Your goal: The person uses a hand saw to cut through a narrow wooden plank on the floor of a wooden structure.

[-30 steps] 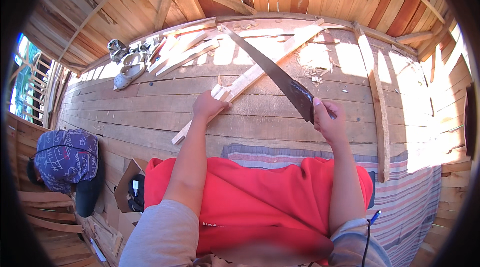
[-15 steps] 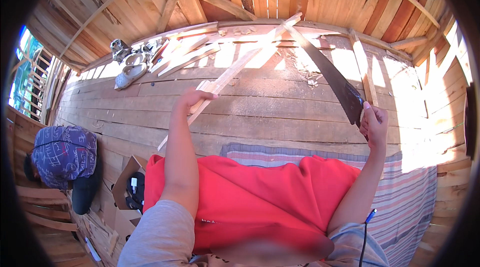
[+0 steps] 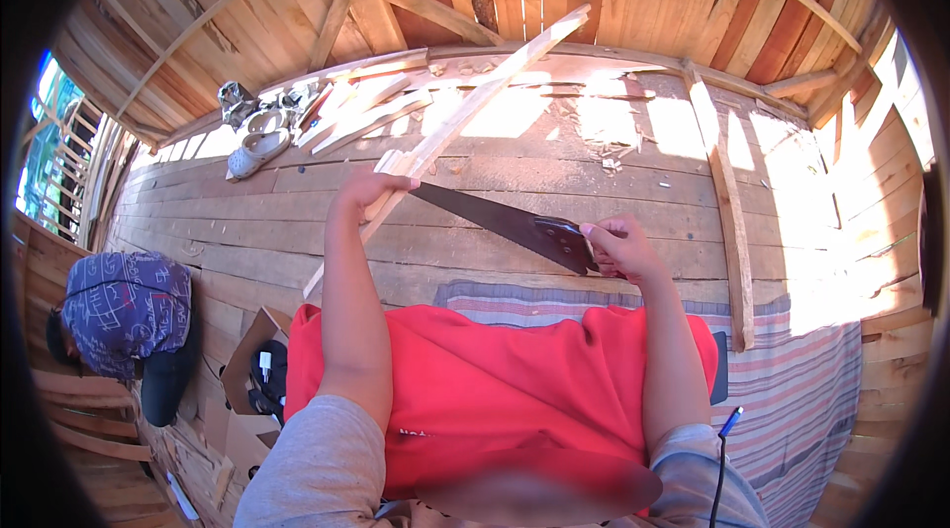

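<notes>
A long pale wooden strip (image 3: 485, 88) slants from the far wall down to the left in front of me. My left hand (image 3: 368, 193) is wrapped around its lower part, where a short wood piece (image 3: 393, 160) lies alongside. My right hand (image 3: 621, 249) grips the dark handle of a handsaw (image 3: 495, 217). The blade points left, toothed edge toward me, and its tip reaches the fingers of my left hand and the strip. Whether the tip touches the wood I cannot tell.
Cut wood pieces (image 3: 371, 122) and grey clogs (image 3: 259, 147) lie at the far left. A plank (image 3: 727, 221) stretches along the right, by a striped cloth (image 3: 807, 380). At the left, a person (image 3: 129, 315) bends near an open cardboard box (image 3: 237, 370).
My right hand has swung the saw leftward and down, from near the strip's far end to beside my left hand. The strip's far end has shifted slightly left and up.
</notes>
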